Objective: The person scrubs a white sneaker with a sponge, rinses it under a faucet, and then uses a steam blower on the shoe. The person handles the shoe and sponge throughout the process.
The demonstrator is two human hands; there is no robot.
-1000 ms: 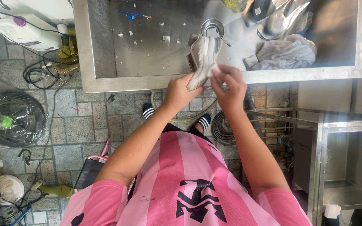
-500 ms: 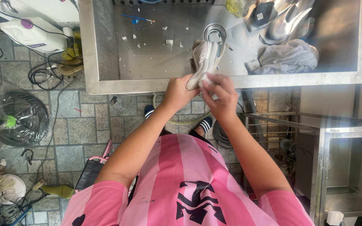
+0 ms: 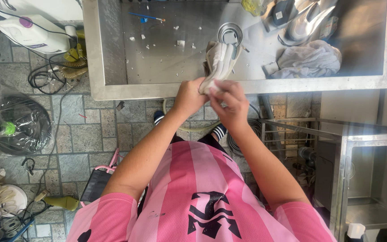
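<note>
Standing at the steel sink [image 3: 96, 58], the person holds a pale sneaker [image 3: 219, 60] over its front rim. The left hand [image 3: 188, 96] is closed around the heel end of the shoe. The right hand [image 3: 229, 101] is just beside it, the fingers pinched together on a small white piece pressed against the same end; I cannot tell what the piece is. The toe of the shoe points toward the round drain [image 3: 229, 32].

Inside the basin lie small white scraps, a thin blue brush [image 3: 145, 17] near the back wall, a crumpled white cloth [image 3: 307, 60] at the right, and a second shoe [image 3: 307, 20] behind it with a small white label. On the tiled floor at the left stands a white jug [image 3: 30, 32] with a purple cap and a label on its side, next to coiled black cables [image 3: 41, 78].
</note>
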